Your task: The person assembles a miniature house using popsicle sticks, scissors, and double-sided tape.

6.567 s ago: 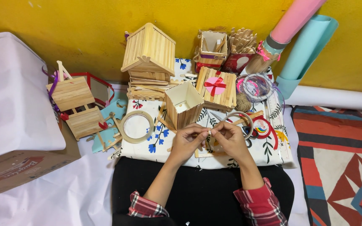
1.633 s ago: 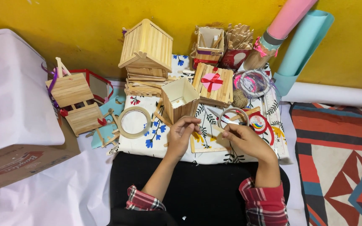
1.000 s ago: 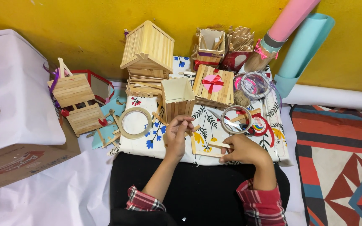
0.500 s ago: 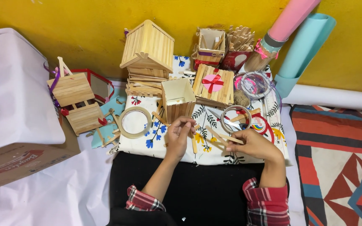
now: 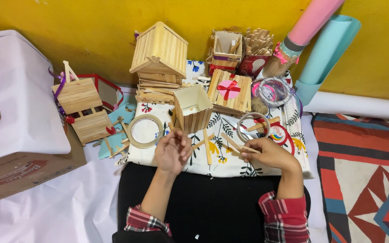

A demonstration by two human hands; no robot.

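The small open stick box (image 5: 193,108) stood on the floral cloth (image 5: 266,164), w/ everything placed off it; left hand (image 5: 173,150) sat just below the box, fingers curled, empty as far as I could tell; right hand (image 5: 269,153) lay lower right of the box, pinching a thin wooden stick (image 5: 233,142); tape ring (image 5: 144,130) lay left of the box; stick house (image 5: 160,51) stood behind it.

A bare strip of floral cloth (image 5: 230,164) was left between the hands; beyond, passage was blocked by the square stick box (image 5: 193,108) and tape ring (image 5: 144,131).
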